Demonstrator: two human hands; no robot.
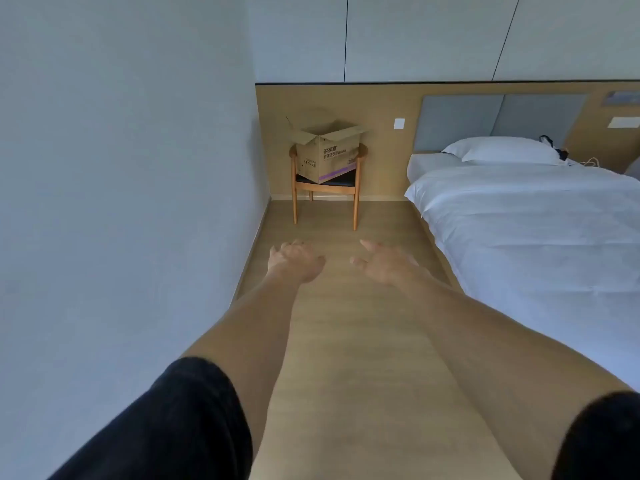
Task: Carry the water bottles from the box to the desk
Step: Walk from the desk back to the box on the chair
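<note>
Here the fingers of the left hand (294, 259) hang loosely curled and those of the right hand (384, 263) are spread and relaxed; both hold nothing, stretched out over the floor (346, 323) at the centre of the frame, bare forearms running back to dark sleeves at the bottom corners. The step in hand looks like the approach to fetch bottles: the box (327, 150) sits well ahead, above centre, on a chair (325, 188). It is plain brown cardboard with printed lettering and a purple stripe, its four flaps standing open; no bottles show from this angle, so whether any are inside cannot be told. The next move calls for closing the gap and then reaching down through the open top. The chair has slim wooden legs and a dark seat. To the right lies a bed (519, 220) in smooth white linen with a soft pillow (502, 150); the floor is pale wood-grain, the left wall matt white. The desk is not in view.
</note>
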